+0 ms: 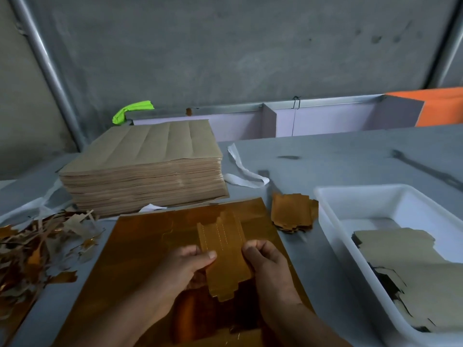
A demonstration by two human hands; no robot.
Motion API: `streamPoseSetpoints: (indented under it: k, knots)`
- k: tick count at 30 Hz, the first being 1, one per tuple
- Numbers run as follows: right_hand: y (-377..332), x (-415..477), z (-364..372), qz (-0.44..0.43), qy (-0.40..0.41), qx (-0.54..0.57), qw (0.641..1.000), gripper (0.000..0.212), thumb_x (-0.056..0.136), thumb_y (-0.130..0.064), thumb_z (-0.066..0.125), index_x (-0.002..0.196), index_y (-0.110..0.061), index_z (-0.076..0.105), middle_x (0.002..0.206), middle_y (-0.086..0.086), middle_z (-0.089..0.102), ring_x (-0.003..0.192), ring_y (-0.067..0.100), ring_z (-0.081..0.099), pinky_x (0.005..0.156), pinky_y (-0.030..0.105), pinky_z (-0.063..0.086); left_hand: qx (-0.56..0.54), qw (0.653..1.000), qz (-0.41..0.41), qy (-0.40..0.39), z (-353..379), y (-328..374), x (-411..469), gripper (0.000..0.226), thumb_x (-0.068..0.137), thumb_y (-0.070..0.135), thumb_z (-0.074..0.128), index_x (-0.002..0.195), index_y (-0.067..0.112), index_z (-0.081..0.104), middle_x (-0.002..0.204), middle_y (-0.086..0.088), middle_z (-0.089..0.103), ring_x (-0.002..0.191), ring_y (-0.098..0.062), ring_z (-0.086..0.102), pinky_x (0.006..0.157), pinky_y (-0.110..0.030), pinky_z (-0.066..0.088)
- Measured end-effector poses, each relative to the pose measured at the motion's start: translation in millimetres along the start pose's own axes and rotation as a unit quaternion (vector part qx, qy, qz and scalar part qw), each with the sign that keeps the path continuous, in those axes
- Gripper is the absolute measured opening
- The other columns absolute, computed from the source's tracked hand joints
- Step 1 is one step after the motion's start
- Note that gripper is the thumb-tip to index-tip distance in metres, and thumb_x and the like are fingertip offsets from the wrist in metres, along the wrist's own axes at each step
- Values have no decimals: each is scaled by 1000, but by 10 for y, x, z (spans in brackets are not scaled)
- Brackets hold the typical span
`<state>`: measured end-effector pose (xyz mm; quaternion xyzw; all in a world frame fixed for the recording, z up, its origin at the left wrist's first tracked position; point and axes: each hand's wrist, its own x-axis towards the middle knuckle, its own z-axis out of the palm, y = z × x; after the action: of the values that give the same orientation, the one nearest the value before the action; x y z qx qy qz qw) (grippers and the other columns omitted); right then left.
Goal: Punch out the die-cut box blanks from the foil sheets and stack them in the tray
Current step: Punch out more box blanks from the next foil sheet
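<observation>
Bare table [338, 156] lies open behind the tray [363, 188]; the sheet stack [142, 166] blocks the left

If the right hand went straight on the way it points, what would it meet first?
The right hand, pinching the blank, points away and slightly left: over the foil sheet, then probably the tall sheet stack; depth is unclear.

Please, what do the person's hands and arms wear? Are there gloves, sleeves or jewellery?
The left hand and the right hand are bare: no gloves, no rings that show. The forearms are bare too, with no sleeve, watch or bracelet in view.
</observation>
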<state>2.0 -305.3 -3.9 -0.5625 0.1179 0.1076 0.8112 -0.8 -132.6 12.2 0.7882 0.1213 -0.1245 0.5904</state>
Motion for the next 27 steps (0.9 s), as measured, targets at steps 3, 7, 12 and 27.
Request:
streamPoseSetpoints:
  k: [3,7,12,27]
  knots:
    - [-26,117,-16,-23,17,-24,999,11,95,-24,62,89,-14,64,85,9,72,81,30,68,84,53,56,-13,1000,-8,9,72,73,59,18,87,34,68,96,19,69,82,2,77,81,-19,74,81,-41,57]
    - [-26,267,-48,-42,35,-42,998,14,96,-30,60,90,-18,64,84,3,71,81,23,68,72,38,60,-10,1000,-17,13,167,121,160,25,89,38,66,100,15,70,88,-6,76,91,-27,72,95,-52,53]
    - [-9,399,-75,-117,51,-110,986,31,103,-36,45,86,-15,60,67,-7,57,65,9,53,61,28,46,-29,997,-28,65,228,194,393,32,95,41,57,110,14,64,110,-13,68,105,-32,64,103,-55,44]
    - [228,428,-89,-226,21,-379,897,16,93,-46,38,90,-33,46,70,-18,54,74,0,57,67,17,41,20,997,-9,67,989,893,1412,15,97,12,52,82,13,55,88,-11,54,81,-24,55,68,-33,47]
